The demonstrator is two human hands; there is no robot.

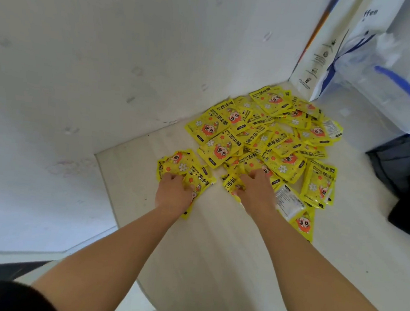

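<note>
The left grip is clamping a small stack; the right grip, nearer the bench's far-corner pile, is pinching its packets.

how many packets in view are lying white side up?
2. The far white-backed packet lies at the right edge of the yellow pile; the near white-backed packet lies just right of the right hand. More may be buried.
</note>
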